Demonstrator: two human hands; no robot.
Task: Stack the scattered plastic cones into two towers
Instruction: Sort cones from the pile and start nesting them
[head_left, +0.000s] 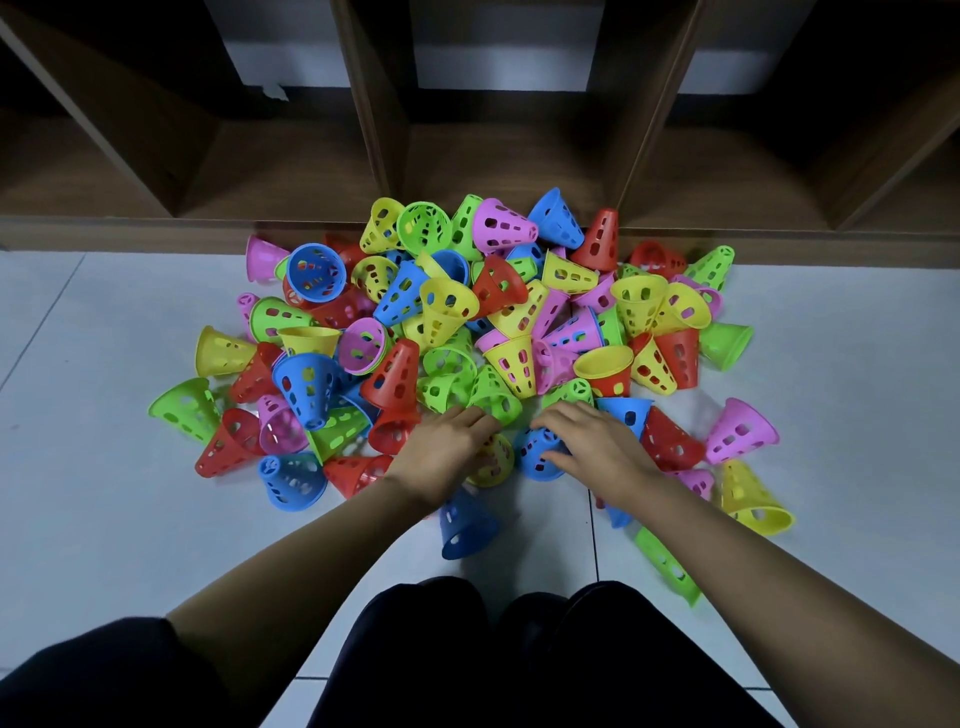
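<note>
The heap of plastic cones (467, 332) lies on the white tiled floor (104, 493) against a dark wooden shelf unit (363, 156), in red, blue, green, yellow and pink, none yet nested into a tower. At its near edge the left hand (441, 452) rests palm down, fingers (480, 418) loosely spread over a yellow cone (493, 460) and touching a green cone (496, 400) (no firm grip is visible). Just right, the right hand (597, 441) curls its fingers around a blue cone (537, 452) lying on its side. The risk, as I judge it, is that pulling a cone from the bottom edge rolls neighbours away, or that two wedged cones lift together. No brand, label or writing is readable anywhere.
</note>
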